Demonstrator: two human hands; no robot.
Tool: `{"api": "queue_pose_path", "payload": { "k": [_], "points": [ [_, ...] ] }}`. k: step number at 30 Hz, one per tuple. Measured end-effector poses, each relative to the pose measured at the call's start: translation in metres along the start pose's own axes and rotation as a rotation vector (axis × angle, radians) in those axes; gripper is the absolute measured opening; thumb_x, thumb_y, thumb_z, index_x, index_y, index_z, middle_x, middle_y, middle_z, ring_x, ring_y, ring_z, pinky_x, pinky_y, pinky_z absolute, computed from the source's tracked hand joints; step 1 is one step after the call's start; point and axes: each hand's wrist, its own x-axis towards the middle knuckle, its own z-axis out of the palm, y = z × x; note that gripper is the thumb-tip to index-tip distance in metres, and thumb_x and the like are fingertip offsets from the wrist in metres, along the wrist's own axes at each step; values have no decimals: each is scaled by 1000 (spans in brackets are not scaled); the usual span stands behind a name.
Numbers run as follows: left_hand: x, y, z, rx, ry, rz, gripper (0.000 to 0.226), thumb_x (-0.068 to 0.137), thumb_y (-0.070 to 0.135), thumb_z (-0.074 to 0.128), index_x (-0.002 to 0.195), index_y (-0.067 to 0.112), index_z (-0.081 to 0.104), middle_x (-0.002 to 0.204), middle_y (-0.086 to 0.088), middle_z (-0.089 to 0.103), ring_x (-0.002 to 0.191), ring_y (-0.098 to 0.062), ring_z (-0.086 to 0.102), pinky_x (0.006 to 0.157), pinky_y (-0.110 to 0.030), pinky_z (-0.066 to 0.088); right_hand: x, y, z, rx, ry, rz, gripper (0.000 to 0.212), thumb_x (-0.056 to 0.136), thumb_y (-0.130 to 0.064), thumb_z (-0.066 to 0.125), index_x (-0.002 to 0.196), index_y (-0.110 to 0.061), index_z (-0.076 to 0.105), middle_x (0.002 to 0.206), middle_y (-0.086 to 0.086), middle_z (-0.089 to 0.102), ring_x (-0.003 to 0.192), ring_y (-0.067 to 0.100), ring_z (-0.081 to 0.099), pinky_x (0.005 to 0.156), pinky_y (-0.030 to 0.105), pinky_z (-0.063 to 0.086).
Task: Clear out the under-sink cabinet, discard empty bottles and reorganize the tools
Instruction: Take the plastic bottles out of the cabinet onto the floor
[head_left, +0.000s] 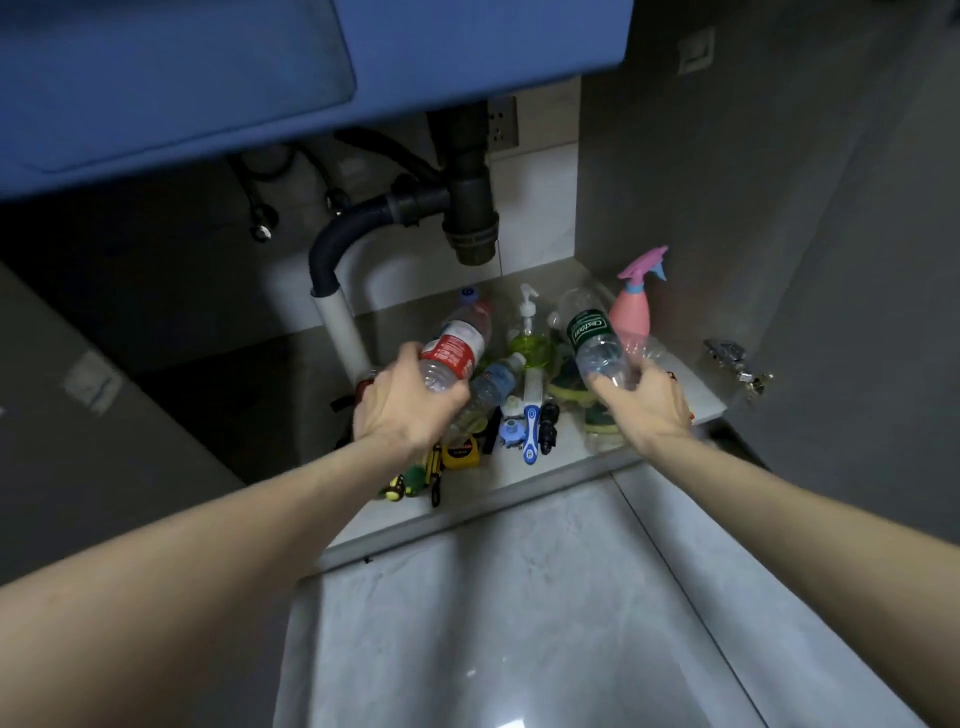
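Note:
My left hand (402, 402) grips the base of a clear plastic bottle with a red label (457, 345), lifted above the cabinet floor. My right hand (649, 402) grips the base of a clear bottle with a green label (589, 332), also raised and tilted away from me. Below them on the cabinet floor (524, 480) lie a blue-label bottle (496, 379), a yellow tape measure (460, 453), a blue-and-white toothbrush (531, 415), green sponges (569, 387) and small black and yellow tools (434, 480).
A pink spray bottle (634, 301) and a green pump dispenser (529, 335) stand at the back. The dark drain trap (470, 208) and white pipe (343, 332) hang over the left side. A door hinge (737, 361) sits on the right wall. Pale tiled floor (519, 623) lies in front.

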Motion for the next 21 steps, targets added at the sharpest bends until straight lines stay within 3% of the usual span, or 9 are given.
{"api": "queue_pose_path", "payload": {
  "k": [2, 7, 10, 14, 21],
  "points": [
    [-15, 18, -14, 21, -63, 36, 67, 75, 59, 64, 131, 29, 42, 112, -5, 64, 98, -31, 65, 87, -44, 55, -16, 3, -24, -47, -48, -34, 66, 82, -63, 63, 130, -17, 58, 119, 9, 66, 109, 32, 61, 87, 38, 51],
    [-65, 47, -21, 103, -162, 26, 65, 74, 65, 63, 124, 27, 46, 110, -4, 65, 99, -31, 64, 88, -43, 54, -60, 15, -66, -176, -179, -38, 59, 80, -71, 55, 110, -21, 66, 101, 9, 69, 94, 33, 63, 82, 39, 54],
    [-106, 49, -2, 115, -186, -48, 65, 72, 68, 61, 120, 25, 48, 113, -7, 65, 104, -34, 62, 87, -40, 50, -91, 37, -74, -200, -258, 8, 60, 78, -71, 53, 105, -20, 66, 98, 11, 72, 96, 32, 66, 82, 38, 54],
    [-167, 37, 34, 38, -235, -137, 67, 75, 64, 62, 127, 26, 46, 114, -6, 64, 104, -33, 61, 85, -39, 50, -138, 82, -73, -207, -298, 109, 55, 80, -66, 58, 106, -18, 65, 105, 11, 68, 93, 31, 62, 72, 33, 45],
    [-233, -12, 101, -232, -406, -467, 67, 75, 52, 72, 130, 21, 47, 119, -10, 62, 106, -34, 62, 90, -45, 56, -191, 158, -56, -157, -459, 406, 52, 83, -54, 64, 113, -12, 61, 111, 13, 68, 98, 31, 67, 79, 32, 51]
  ]
}}
